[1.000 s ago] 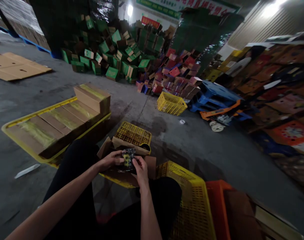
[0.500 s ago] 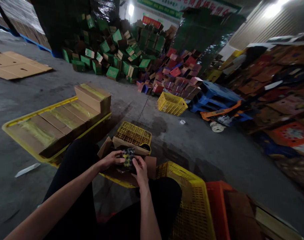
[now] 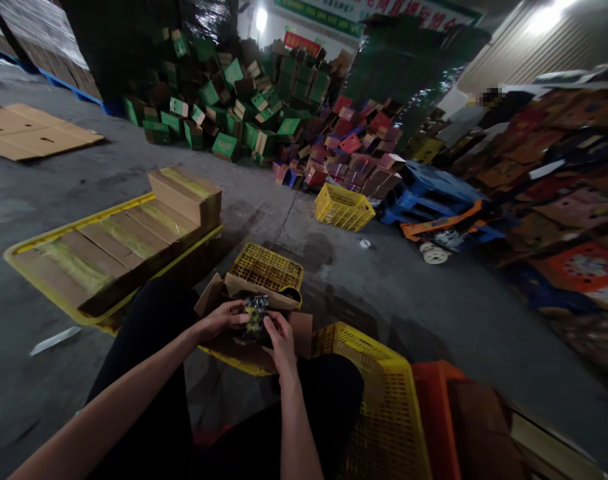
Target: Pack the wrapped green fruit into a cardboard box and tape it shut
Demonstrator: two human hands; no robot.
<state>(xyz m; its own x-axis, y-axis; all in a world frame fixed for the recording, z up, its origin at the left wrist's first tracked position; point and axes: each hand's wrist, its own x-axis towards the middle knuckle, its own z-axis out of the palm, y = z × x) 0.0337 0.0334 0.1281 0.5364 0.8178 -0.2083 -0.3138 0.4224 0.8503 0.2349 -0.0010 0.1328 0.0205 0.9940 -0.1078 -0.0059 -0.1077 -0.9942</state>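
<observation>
Between my two hands is a small clear plastic packet point(image 3: 255, 319) with dark and yellow-green parts; its contents are too small to name. My left hand point(image 3: 225, 320) grips its left side, and my right hand point(image 3: 281, 337) pinches its right side. Beneath them an open cardboard box point(image 3: 302, 333) has its flaps spread out. The box rests on an upturned yellow plastic crate point(image 3: 267, 265). A black and yellow round thing, perhaps a tape roll point(image 3: 293, 294), lies at the box's far right corner.
Left of me, a yellow crate point(image 3: 79, 225) holds several taped cardboard boxes point(image 3: 121, 233). Another yellow crate point(image 3: 384, 380) and an orange crate point(image 3: 434, 400) stand at my right. Farther off are piled green boxes point(image 3: 227, 145), red boxes point(image 3: 351, 143), a pallet jack point(image 3: 441, 223) and a person point(image 3: 504, 107).
My hands and the packet have stayed almost still, with only a tiny shift of the packet. At the far right, a person's head has come into view above the stacked boxes.
</observation>
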